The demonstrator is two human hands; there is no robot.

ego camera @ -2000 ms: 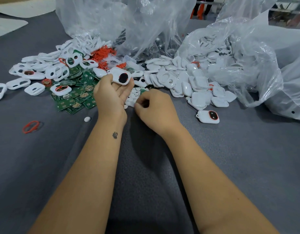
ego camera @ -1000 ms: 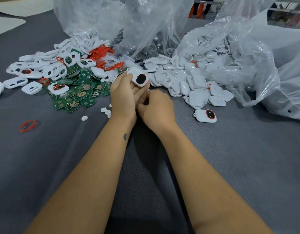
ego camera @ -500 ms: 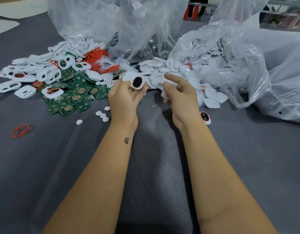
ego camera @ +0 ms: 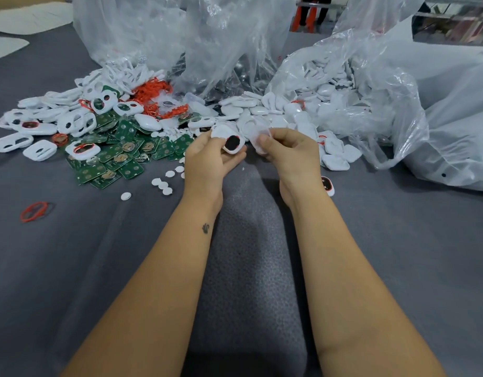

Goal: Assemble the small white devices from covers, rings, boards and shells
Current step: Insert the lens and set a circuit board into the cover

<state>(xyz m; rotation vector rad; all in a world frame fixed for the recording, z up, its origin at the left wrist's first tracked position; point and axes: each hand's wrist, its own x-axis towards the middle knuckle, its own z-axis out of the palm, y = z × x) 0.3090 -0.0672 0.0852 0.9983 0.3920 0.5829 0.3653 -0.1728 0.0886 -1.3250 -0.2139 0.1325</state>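
My left hand (ego camera: 207, 161) holds a white cover (ego camera: 229, 140) with a black, red-ringed opening, fingers curled round it. Right beside it, my right hand (ego camera: 292, 156) pinches a white shell (ego camera: 258, 137) between thumb and fingers. Green boards (ego camera: 126, 156) lie in a heap to the left, with white covers (ego camera: 71, 121) and red rings (ego camera: 153, 89) behind them. White shells (ego camera: 335, 156) spill from a clear bag at the right. One assembled device (ego camera: 327, 185) lies just right of my right wrist, partly hidden by it.
Small white discs (ego camera: 162, 185) are scattered near my left wrist. A loose red ring (ego camera: 33, 210) lies at the far left. Clear plastic bags (ego camera: 398, 104) rise at the back and right. All of it rests on a grey cloth (ego camera: 248, 240).
My right hand left the small discs, reached into the shell pile and came back holding a white shell. My left hand shifted right with the cover, and both now meet in the middle.
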